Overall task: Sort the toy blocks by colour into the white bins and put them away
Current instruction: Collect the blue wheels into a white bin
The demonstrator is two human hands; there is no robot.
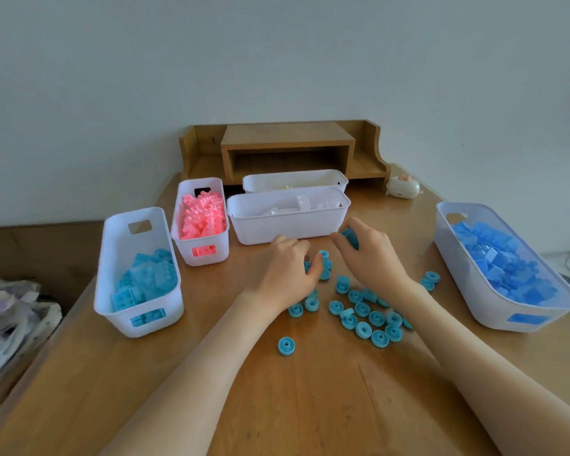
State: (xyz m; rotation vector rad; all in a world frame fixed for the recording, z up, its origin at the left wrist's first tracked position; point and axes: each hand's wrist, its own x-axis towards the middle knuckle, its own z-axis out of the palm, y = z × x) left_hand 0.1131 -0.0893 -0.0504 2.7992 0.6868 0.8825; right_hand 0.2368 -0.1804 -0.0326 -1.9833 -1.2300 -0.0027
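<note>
Teal round blocks (362, 309) loose mid-table, several clutched in right hand (369, 258), more gripped under curled left hand (280, 271). Could spill and roll off table (310, 406) if overfilled, or land in blue bin (448, 232).

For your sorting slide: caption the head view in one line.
Left hand and right hand gather teal rings on the table between bins of teal blocks, pink blocks and blue blocks.

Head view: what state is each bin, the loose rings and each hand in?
Teal bin: about half full.
Pink bin: nearly full.
Middle bin: few white blocks.
Back bin: contents mostly hidden.
Blue bin: nearly full.
Rings: scattered loose on table.
Left hand: grips rings.
Right hand: holds teal piece.
</note>
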